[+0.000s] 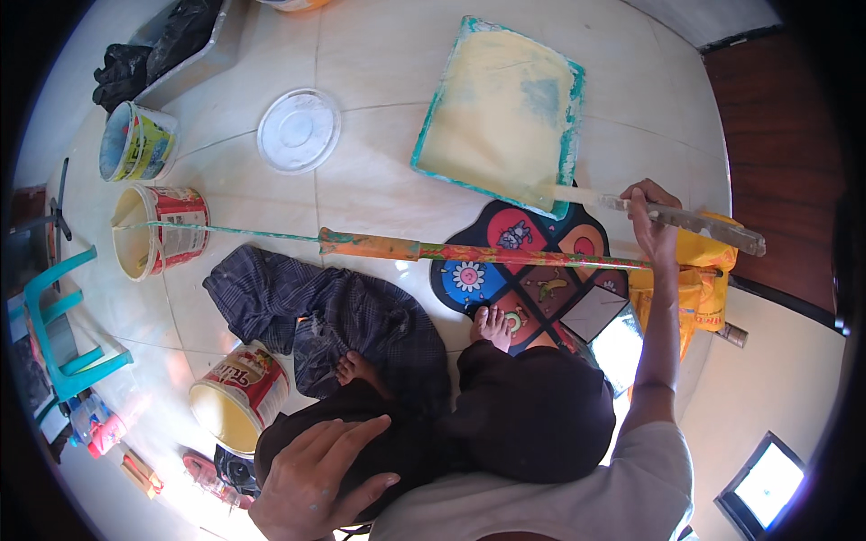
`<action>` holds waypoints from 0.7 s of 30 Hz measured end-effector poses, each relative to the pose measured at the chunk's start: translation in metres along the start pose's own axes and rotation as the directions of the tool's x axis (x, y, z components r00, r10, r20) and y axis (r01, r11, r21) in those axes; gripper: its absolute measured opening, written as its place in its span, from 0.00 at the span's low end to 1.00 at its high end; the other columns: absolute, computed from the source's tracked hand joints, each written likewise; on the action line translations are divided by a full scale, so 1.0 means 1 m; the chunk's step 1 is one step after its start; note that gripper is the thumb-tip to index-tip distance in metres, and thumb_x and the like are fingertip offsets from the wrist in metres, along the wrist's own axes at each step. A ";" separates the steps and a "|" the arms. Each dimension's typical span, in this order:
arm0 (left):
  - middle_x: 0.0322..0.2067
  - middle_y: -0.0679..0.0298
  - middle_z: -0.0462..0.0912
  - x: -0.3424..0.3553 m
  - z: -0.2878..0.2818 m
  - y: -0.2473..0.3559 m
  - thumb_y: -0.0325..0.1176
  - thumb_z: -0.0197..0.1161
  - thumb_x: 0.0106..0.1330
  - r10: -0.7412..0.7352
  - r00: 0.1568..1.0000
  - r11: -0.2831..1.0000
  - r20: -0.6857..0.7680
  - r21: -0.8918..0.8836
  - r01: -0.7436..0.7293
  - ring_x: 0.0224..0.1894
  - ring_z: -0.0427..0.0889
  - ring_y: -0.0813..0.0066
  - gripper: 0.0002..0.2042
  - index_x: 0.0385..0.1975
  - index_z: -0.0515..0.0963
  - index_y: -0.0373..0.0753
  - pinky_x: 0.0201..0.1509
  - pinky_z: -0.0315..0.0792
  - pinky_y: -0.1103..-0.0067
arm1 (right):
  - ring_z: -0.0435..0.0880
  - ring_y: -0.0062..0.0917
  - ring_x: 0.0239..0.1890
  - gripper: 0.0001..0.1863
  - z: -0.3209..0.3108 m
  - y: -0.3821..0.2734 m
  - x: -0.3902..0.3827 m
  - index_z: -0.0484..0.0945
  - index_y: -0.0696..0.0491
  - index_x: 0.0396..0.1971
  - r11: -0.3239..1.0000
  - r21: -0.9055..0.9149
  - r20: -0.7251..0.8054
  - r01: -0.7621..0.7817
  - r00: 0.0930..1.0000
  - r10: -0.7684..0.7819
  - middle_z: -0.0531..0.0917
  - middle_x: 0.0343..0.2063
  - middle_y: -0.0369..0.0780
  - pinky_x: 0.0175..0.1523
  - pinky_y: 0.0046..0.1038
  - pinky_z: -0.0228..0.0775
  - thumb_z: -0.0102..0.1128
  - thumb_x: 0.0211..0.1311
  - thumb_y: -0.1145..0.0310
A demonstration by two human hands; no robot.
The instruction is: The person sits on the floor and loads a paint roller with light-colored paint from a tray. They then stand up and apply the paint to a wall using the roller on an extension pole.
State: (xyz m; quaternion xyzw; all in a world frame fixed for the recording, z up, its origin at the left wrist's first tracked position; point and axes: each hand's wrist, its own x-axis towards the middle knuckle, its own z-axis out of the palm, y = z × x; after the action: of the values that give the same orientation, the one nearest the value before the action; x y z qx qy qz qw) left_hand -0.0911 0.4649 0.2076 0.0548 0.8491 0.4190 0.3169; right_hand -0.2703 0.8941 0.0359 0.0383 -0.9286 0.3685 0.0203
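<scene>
My right hand (653,213) is closed around a long, flat, paint-smeared paintbrush (704,225). The pale tip of the brush meets the near right corner of a rectangular panel (492,108), which has turquoise edges and a cream-coated face with a bluish patch. With fingers spread and nothing in it, my left hand (317,473) is over my left thigh; whether it rests there I cannot tell. Between my feet and the panel, a long paint-stained pole (374,245) crosses the view, its thin left end over a cream-lined bucket (180,219).
Under the pole lie a patterned mat (507,236) and a dark checked cloth (262,293). Another bucket (242,383) is tipped near my left leg. Farther left are a yellow-green bucket (155,144), a white lid (299,131) and a turquoise plastic stool (56,316). Yellow sacking (699,298) lies right.
</scene>
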 end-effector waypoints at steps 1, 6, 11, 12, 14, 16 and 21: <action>0.48 0.53 0.80 0.001 0.000 0.000 0.34 0.66 0.58 0.009 1.000 1.000 0.001 0.001 -0.009 0.48 0.80 0.55 0.24 0.55 0.73 0.35 0.52 0.73 0.68 | 0.70 0.13 0.19 0.09 0.001 0.000 0.001 0.79 0.58 0.24 1.000 0.003 -0.030 0.004 1.000 -0.004 0.76 0.16 0.34 0.27 0.20 0.63 0.52 0.62 0.74; 0.48 0.53 0.80 0.002 0.002 -0.001 0.34 0.66 0.58 0.024 1.000 1.000 0.011 0.003 -0.024 0.49 0.80 0.55 0.24 0.55 0.73 0.35 0.53 0.73 0.68 | 0.69 0.13 0.20 0.09 0.015 -0.016 0.006 0.79 0.59 0.24 0.996 -0.053 -0.093 0.077 0.992 -0.082 0.75 0.16 0.35 0.27 0.20 0.62 0.52 0.62 0.74; 0.44 0.56 0.82 0.000 0.005 -0.001 0.41 0.68 0.55 -0.031 0.999 0.998 0.017 0.056 0.030 0.47 0.81 0.55 0.27 0.54 0.74 0.37 0.55 0.73 0.66 | 0.70 0.14 0.20 0.09 0.015 -0.020 -0.004 0.79 0.58 0.24 1.000 0.023 0.005 0.020 1.000 -0.020 0.75 0.16 0.35 0.28 0.19 0.63 0.52 0.62 0.73; 0.42 0.57 0.83 0.000 0.006 -0.001 0.44 0.68 0.54 -0.060 0.998 0.995 0.026 0.079 0.058 0.47 0.82 0.54 0.28 0.53 0.74 0.37 0.56 0.72 0.65 | 0.70 0.14 0.20 0.09 0.013 -0.017 -0.007 0.79 0.58 0.24 0.999 0.034 0.018 0.015 1.000 -0.016 0.76 0.16 0.35 0.28 0.20 0.63 0.52 0.63 0.73; 0.47 0.55 0.81 -0.003 0.003 0.001 0.38 0.67 0.57 -0.020 1.000 0.999 0.015 0.028 0.020 0.49 0.80 0.55 0.25 0.54 0.73 0.36 0.54 0.73 0.67 | 0.70 0.14 0.21 0.10 0.007 -0.007 -0.009 0.79 0.58 0.24 0.999 0.043 0.003 -0.008 1.000 0.008 0.76 0.17 0.34 0.28 0.20 0.63 0.52 0.63 0.73; 0.47 0.55 0.81 -0.003 0.002 0.002 0.38 0.67 0.57 -0.030 0.999 0.999 0.016 0.033 0.030 0.48 0.80 0.55 0.25 0.54 0.74 0.36 0.54 0.73 0.67 | 0.70 0.13 0.21 0.10 0.003 0.001 -0.009 0.78 0.58 0.24 0.999 0.034 -0.033 -0.016 0.999 0.017 0.75 0.17 0.34 0.28 0.20 0.62 0.52 0.63 0.73; 0.41 0.58 0.83 0.001 0.006 0.001 0.45 0.68 0.53 -0.072 0.997 0.992 0.026 0.108 0.069 0.47 0.82 0.55 0.28 0.53 0.75 0.38 0.56 0.72 0.65 | 0.69 0.12 0.21 0.10 0.009 0.003 -0.002 0.78 0.58 0.24 0.998 0.065 -0.134 0.008 0.991 0.000 0.74 0.17 0.32 0.27 0.19 0.61 0.51 0.64 0.74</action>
State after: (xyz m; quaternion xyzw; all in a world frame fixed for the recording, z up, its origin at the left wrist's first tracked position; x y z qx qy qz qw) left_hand -0.0890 0.4696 0.2048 0.0480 0.8669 0.3606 0.3407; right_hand -0.2687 0.8905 0.0276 0.0161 -0.9125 0.4005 0.0819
